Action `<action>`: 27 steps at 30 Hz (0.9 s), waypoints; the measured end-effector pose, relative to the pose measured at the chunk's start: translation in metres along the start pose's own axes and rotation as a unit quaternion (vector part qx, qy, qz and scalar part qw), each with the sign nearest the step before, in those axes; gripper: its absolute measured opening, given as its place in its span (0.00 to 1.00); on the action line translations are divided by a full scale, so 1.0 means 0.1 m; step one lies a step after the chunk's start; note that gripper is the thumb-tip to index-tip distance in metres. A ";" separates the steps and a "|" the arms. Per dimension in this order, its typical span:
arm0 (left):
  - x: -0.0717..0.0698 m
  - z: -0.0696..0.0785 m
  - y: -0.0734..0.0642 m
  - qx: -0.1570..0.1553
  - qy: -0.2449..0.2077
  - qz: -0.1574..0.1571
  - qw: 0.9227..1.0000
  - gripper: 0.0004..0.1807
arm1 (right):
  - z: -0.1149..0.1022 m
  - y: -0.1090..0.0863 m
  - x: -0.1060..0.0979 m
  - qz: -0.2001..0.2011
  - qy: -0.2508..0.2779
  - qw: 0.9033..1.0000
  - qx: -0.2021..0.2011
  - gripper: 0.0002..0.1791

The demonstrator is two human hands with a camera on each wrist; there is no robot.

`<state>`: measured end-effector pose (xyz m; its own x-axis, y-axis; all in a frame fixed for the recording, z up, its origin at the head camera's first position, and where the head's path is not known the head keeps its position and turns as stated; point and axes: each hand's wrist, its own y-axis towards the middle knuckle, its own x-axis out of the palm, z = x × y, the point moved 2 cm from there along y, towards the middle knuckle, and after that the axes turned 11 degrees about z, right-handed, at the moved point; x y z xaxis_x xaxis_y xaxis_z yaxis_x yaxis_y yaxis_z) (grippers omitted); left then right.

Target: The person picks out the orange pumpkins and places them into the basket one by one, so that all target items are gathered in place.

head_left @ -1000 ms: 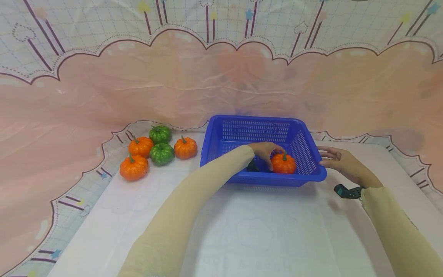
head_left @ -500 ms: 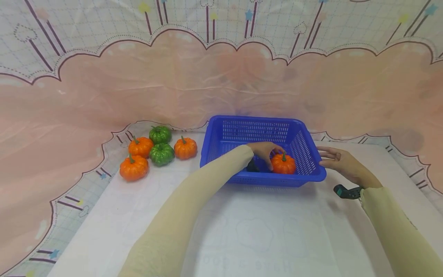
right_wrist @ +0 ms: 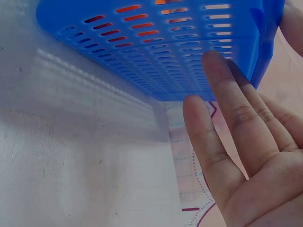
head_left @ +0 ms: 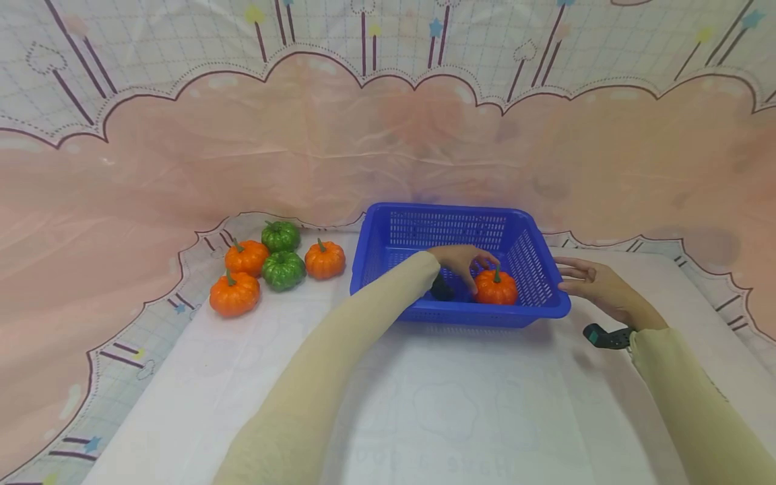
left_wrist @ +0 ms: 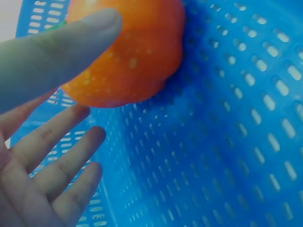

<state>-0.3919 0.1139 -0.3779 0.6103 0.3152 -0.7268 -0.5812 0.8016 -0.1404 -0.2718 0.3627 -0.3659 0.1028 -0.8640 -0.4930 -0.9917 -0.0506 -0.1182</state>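
Observation:
A small orange pumpkin with a green stem sits inside the blue plastic basket, near its front right corner. My left hand reaches into the basket beside it. In the left wrist view the thumb lies across the pumpkin, while the other fingers are spread and apart from it. At the basket's right end is my right hand, its fingers extended. The right wrist view has these fingers up against the basket's outer side wall, with the thumb near the rim.
Left of the basket stands a group of small pumpkins: orange ones and two green ones. A patterned cloth rises behind the white table surface. The left forearm crosses over the basket's front left rim.
My left hand has lifted slightly up and to the left, away from the pumpkin in the basket. The right hand, the basket and the pumpkins stay nearly where they were.

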 end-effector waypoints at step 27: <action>-0.32 0.03 -0.13 0.005 -0.043 0.054 0.998 0.36 | -0.01 -0.01 0.01 0.007 -0.005 1.000 -0.002 0.43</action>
<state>-0.4024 0.0947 -0.3512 0.5894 0.4416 -0.6765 -0.6404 0.7659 -0.0580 -0.2708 0.3610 -0.3657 0.0903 -0.8596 -0.5029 -0.9932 -0.0407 -0.1089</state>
